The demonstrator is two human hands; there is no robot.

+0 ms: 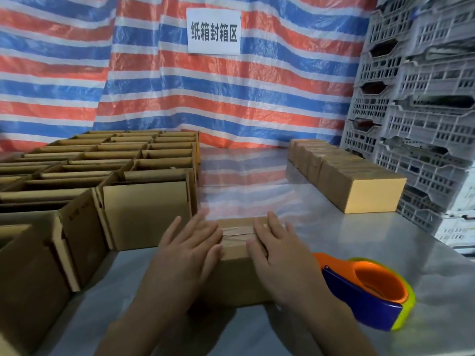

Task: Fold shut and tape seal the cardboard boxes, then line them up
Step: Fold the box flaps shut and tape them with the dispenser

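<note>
A closed cardboard box (237, 255) sits on the metal table (334, 235) right in front of me, with clear tape across its top seam. My left hand (190, 247) lies flat on the left part of the lid, fingers straight. My right hand (277, 250) lies flat on the right part, fingers spread. A tape dispenser (367, 291), orange, blue and yellow-green, rests on the table just right of the box. Many unsealed boxes (102, 163) with flaps up fill the left side. A row of sealed boxes (344, 173) stands at the back right.
A striped red, white and blue tarp (231, 93) with a white paper sign (213, 30) hangs behind the table. Stacked grey plastic crates (416, 111) rise along the right edge. Bare shiny table lies between the open boxes and the sealed row.
</note>
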